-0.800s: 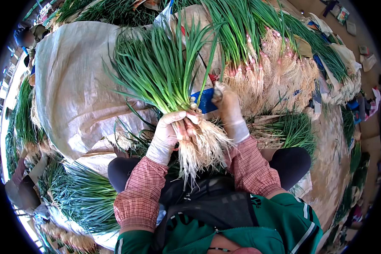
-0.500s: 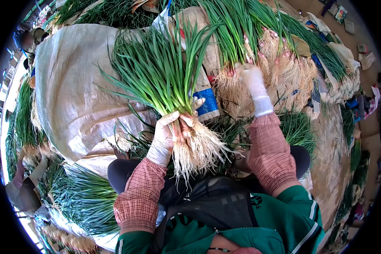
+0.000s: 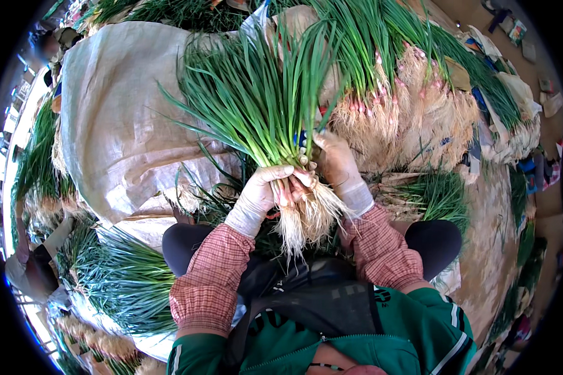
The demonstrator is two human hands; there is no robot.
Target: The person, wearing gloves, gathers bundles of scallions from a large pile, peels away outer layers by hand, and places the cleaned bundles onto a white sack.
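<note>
Gloved in white, my left hand [image 3: 264, 186] is closed round a thick bunch of spring onions [image 3: 256, 103]. Their green leaves fan upward and away from me, and the pale stringy roots [image 3: 308, 215] hang below the grip. My right hand [image 3: 339, 157], gloved too, is at the right side of the bunch, thumb and fingers closed on spring onion stalk by the white stems. Its fingertips are partly hidden, and the leaves beside it are blurred. Beyond that hand lies a row of more spring onions [image 3: 372, 103] with pinkish bulbs and tan roots.
A pale woven sheet [image 3: 125, 119] covers a heap at the left. More green bunches lie at lower left [image 3: 125, 281] and beside my right knee [image 3: 441, 197]. Brown matting [image 3: 481, 250] stretches along the right. Another person [image 3: 34, 269] sits at the far left.
My right hand has come back from the row of spring onions, down and left, to the bunch. My left hand still grips the bunch, now slightly farther right.
</note>
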